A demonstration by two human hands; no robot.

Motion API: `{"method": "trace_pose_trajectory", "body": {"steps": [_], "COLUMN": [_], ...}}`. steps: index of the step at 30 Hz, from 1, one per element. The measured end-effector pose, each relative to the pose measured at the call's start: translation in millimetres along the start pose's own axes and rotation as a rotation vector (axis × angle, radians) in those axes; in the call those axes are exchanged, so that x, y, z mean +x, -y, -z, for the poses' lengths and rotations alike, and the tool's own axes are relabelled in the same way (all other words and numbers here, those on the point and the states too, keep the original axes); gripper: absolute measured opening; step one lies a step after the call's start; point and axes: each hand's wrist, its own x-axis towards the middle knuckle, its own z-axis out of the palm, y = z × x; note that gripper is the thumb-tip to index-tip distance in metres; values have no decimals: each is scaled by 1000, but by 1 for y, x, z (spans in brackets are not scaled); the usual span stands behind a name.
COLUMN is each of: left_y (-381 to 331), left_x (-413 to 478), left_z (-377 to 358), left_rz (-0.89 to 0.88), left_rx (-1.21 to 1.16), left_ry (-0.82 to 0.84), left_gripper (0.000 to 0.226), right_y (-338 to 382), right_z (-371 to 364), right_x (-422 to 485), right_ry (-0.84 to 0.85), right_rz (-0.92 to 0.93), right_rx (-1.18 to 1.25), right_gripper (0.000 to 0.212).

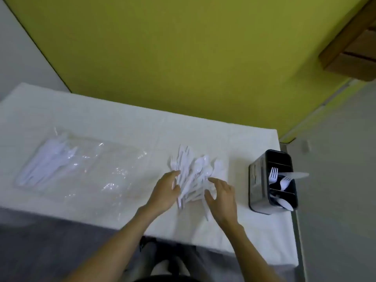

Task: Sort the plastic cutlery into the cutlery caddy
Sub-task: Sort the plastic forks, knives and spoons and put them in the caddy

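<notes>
A loose pile of white plastic cutlery [193,174] lies in the middle of the white table [122,123], with forks and spoons mixed together. My left hand [165,190] rests against the pile's left side, fingers spread. My right hand [220,197] hovers at the pile's right side, fingers apart, holding nothing. A black cutlery caddy [258,182] stands at the table's right edge. Two forks and a knife sit in its middle compartment, a spoon in its near one, and the far one looks empty.
A clear plastic bag [81,167] lies flat on the left of the table with several white utensils still inside its left end. A yellow-green wall runs behind the table. The table's right edge is just past the caddy.
</notes>
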Motion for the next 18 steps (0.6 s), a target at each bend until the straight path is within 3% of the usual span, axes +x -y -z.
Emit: {"method": "trace_pose_trajectory", "body": {"steps": [4, 9, 14, 18], "left_y": [7, 17, 31, 34], "left_x": [23, 32, 25, 25], "left_z": [-20, -40, -39, -34], "left_rz": [-32, 29, 22, -34], "left_rx": [196, 372, 348, 254], "left_ry": [112, 222, 153, -38], "left_gripper": [56, 60, 54, 33], "right_y": [-14, -25, -26, -21], "right_z": [-20, -33, -25, -14], "right_x": [5, 20, 43, 48], "right_ry": [129, 253, 336, 235], "right_rz": [62, 110, 135, 155], "right_rx": [-217, -218, -162, -183], "right_gripper": [61, 66, 58, 52]}}
